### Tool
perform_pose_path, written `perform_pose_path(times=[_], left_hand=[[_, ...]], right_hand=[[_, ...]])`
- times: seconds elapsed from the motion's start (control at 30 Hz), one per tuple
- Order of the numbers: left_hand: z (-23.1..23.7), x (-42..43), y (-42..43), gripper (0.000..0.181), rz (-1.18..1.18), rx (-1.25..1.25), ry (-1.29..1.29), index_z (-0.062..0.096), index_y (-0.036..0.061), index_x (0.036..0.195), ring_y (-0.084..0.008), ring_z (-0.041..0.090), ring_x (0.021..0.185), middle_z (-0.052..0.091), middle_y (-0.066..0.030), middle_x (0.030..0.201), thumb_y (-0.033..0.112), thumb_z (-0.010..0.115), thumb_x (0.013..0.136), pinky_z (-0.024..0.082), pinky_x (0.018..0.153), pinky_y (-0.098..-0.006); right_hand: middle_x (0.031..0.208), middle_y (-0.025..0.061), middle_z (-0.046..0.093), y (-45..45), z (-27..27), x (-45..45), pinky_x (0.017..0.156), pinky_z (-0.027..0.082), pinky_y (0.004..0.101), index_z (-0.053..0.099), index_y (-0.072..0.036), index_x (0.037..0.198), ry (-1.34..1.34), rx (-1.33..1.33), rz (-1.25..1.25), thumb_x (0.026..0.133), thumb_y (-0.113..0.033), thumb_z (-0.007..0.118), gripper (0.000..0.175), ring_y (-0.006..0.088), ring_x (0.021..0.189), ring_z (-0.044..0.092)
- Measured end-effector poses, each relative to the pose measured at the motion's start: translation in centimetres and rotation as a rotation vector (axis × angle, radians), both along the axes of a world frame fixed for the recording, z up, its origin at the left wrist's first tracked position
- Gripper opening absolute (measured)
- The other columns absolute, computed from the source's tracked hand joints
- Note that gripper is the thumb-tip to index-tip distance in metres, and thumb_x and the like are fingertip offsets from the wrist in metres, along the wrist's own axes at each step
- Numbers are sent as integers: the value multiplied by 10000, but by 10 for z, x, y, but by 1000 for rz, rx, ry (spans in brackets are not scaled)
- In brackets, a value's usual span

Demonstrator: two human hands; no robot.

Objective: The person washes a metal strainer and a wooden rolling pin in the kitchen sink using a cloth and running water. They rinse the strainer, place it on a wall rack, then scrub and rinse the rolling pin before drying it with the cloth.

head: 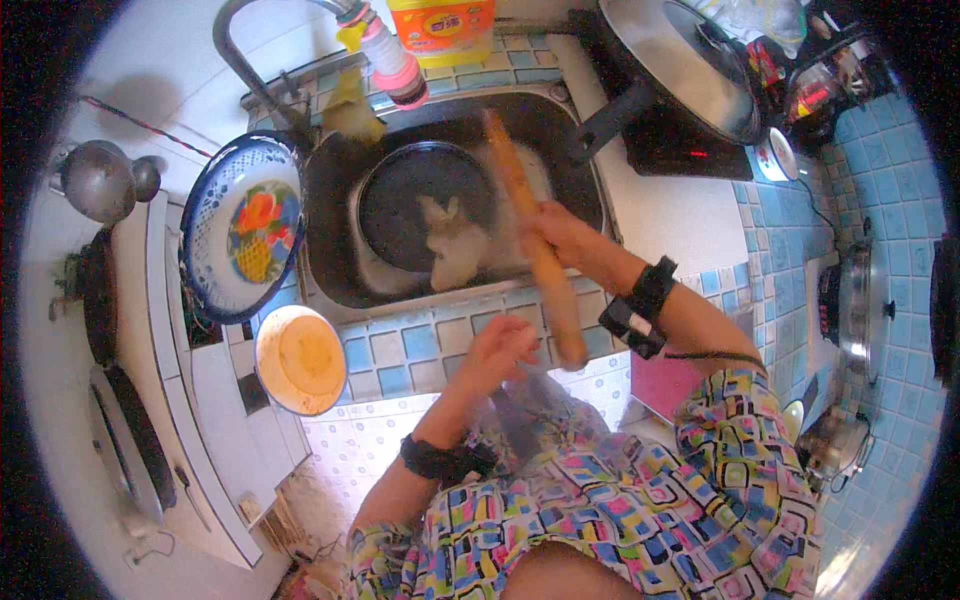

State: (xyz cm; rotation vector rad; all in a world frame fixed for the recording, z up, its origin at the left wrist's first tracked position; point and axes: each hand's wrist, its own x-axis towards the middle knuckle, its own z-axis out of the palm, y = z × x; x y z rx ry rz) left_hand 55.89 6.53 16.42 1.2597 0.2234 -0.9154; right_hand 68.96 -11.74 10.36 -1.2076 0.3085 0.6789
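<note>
My right hand (559, 234) grips a wooden rolling pin (556, 296) around its middle. The pin slants over the sink's front edge, its far end above the basin and its near end close to my body. Blurred by motion, my left hand (501, 349) is beside the near end, fingers loosely apart, with nothing seen in it. Below lies the metal sink (330, 247), where a dark round pan (397, 195) rests. A pale wet cloth (459, 251) lies partly over the pan's near side.
A faucet (244, 56) with a pink-and-white filter nozzle (391, 64) overhangs the sink. Left are an enamel floral tray (259, 217) and a yellowish bowl (300, 360). A lidded wok (675, 60) sits on a cooktop (690, 154) at right, its handle toward the sink. Behind stands a yellow jug (442, 30).
</note>
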Motion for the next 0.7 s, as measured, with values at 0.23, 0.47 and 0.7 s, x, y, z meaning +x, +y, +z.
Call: perform_pose_path(times=[0.23, 0.47, 0.7], left_hand=[[7, -25, 19, 363, 355, 59, 54, 435, 28, 1063, -119, 543, 632, 516, -29, 797, 164, 620, 781, 457, 527, -235], [22, -54, 82, 335, 428, 121, 111, 449, 27, 1024, -117, 488, 523, 478, -16, 702, 103, 612, 741, 408, 429, -230], [25, -70, 101, 316, 424, 51, 214, 466, 19, 995, -123, 491, 515, 508, -32, 714, 127, 609, 734, 406, 432, -230]], right_hand=[[749, 55, 585, 81, -16, -21, 599, 503, 302, 513, -24, 971, -171, 247, -25, 860, -249, 546, 253, 169, 661, 590], [1176, 145, 511, 94, -90, 55, 843, 457, 381, 539, -82, 1113, -1283, -1164, 1161, 817, -437, 489, 465, 296, 1091, 469], [784, 179, 634, 81, -103, 90, 644, 473, 390, 611, 9, 933, -972, -1004, 889, 725, -298, 636, 372, 315, 716, 614]])
